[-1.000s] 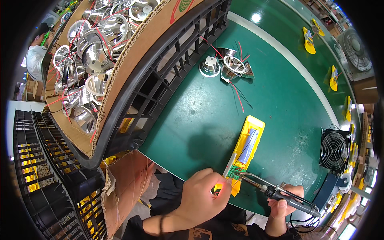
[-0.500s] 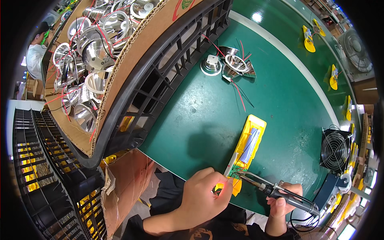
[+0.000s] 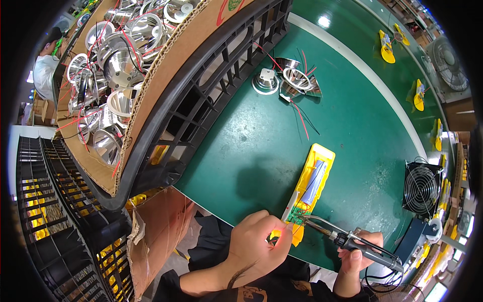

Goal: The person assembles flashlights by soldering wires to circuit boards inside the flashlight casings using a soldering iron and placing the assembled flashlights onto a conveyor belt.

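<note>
A yellow plastic housing [image 3: 325,156] lies on the green tabletop before me, with a blue cylindrical battery [image 3: 313,183] and a small green circuit board [image 3: 296,216] inside it. My right hand [image 3: 356,252] grips a soldering iron [image 3: 348,241] with a thin metal tube along its shaft. The iron's tip is at the board among thin wires. At the near end of the housing, my left hand [image 3: 261,241] is closed in a pinch. What its fingertips hold is hidden; a reddish glow shows at the fingers.
Several silver reflector cups [image 3: 297,80] with red and black wires stand farther back. On the left, a cardboard-lined black crate [image 3: 201,100] holds many more. A small black fan [image 3: 422,187] is at the right. Yellow housings [image 3: 386,48] lie along a green belt. A person [image 3: 44,70] sits far left.
The soldering iron's tip has shifted slightly at the board. The yellow housings on the belt have moved a little away. My left hand stays almost in place.
</note>
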Motion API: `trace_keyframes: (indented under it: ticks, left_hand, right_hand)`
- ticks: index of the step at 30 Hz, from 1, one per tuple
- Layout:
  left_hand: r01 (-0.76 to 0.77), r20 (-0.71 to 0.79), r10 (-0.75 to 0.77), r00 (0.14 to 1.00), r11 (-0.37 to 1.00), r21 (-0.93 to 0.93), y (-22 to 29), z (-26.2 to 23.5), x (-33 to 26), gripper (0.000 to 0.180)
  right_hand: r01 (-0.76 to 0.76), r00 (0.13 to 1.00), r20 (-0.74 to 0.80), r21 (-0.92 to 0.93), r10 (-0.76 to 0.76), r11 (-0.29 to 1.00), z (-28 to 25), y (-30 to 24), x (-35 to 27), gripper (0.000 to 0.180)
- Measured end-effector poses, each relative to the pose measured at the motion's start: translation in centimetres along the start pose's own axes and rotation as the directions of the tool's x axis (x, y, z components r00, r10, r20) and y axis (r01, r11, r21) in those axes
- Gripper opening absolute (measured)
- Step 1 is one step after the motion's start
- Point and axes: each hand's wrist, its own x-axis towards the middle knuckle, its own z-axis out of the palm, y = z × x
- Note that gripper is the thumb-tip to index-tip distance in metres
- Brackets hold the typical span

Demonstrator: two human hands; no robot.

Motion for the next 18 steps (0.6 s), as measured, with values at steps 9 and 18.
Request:
trace_keyframes:
  ticks: [9, 18]
  left_hand:
    - [-0.015, -0.002, 0.015, 1.000, 1.000, 0.023, -0.4, 0.1, -0.5, 0.007]
    - [-0.044, -0.077, 0.043, 0.996, 0.999, 0.000, -1.0, 0.3, -1.4, 0.006]
  right_hand:
    - [0.005, 0.999, 0.034, -0.003, -0.005, 1.000, 0.2, 0.1, 0.0, 0.036]
    - [0.022, 1.000, 0.016, 0.012, -0.022, 1.000, 0.1, -0.1, 0.0, 0.035]
